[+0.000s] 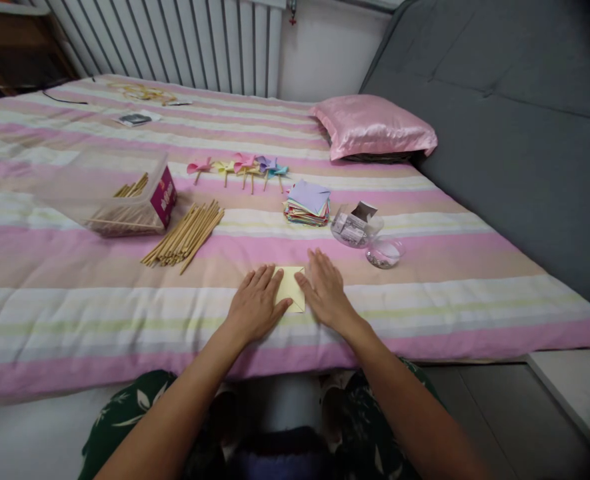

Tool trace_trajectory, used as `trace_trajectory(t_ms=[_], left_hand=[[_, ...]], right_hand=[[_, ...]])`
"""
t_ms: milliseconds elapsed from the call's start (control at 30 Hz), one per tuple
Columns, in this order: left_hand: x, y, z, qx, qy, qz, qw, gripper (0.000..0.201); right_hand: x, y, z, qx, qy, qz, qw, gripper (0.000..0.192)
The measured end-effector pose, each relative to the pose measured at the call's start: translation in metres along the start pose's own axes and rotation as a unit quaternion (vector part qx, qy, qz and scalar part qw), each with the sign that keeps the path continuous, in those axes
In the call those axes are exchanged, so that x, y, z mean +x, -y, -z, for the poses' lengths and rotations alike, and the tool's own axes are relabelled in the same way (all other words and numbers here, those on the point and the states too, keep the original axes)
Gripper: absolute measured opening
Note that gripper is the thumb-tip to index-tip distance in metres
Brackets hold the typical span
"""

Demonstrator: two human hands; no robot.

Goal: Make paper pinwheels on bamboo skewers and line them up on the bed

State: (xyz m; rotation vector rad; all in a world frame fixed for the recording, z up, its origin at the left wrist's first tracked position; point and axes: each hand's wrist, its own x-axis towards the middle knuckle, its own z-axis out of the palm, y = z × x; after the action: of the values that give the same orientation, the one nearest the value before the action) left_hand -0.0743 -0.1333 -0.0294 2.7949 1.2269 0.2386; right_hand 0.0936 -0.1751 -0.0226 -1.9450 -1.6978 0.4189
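Head view showed me both hands flat on the bed (425, 300), fingers spread and gripping nothing. The yellow paper (291, 287) lay between them, its left edge under the left hand (255, 303), its right edge touching the right hand (326, 290). Its fold ran away from me. Beyond the fingers, left, lay the sticks (185, 235); straight ahead, the paper stack (308, 203).

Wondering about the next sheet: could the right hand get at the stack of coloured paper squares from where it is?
Probably yes. The right hand lies flat on the pale yellow folded paper, and only bare striped bedcover separates it from the stack of coloured paper squares.
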Motion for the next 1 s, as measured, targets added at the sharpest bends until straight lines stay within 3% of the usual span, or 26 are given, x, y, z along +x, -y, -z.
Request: trace_trajectory(t_ms=[133,300,500,667,867,1000], left_hand=[[0.0,0.0,0.0,0.003,0.004,0.001,1.0,0.06],[0.0,0.0,0.0,0.001,0.007,0.001,1.0,0.061],[-0.001,-0.001,-0.001,0.002,-0.005,0.003,1.0,0.063],[-0.002,-0.002,-0.001,-0.012,-0.023,-0.001,1.0,0.063],[0.003,0.007,0.006,-0.074,-0.088,0.055,0.992,0.063],[0.003,0.019,0.01,-0.098,-0.118,0.071,0.986,0.056]], right_hand=[[0.012,-0.038,0.018,-0.056,-0.065,-0.022,0.996,0.06],[0.007,-0.074,0.021,-0.129,0.031,0.038,0.99,0.06],[-0.022,-0.067,0.015,-0.154,0.055,0.14,0.977,0.059],[-0.046,-0.051,0.011,-0.108,0.057,0.187,0.975,0.066],[-0.037,-0.03,0.008,0.083,-0.049,0.067,0.993,0.046],[-0.019,-0.02,0.005,0.17,-0.061,-0.018,0.983,0.043]])
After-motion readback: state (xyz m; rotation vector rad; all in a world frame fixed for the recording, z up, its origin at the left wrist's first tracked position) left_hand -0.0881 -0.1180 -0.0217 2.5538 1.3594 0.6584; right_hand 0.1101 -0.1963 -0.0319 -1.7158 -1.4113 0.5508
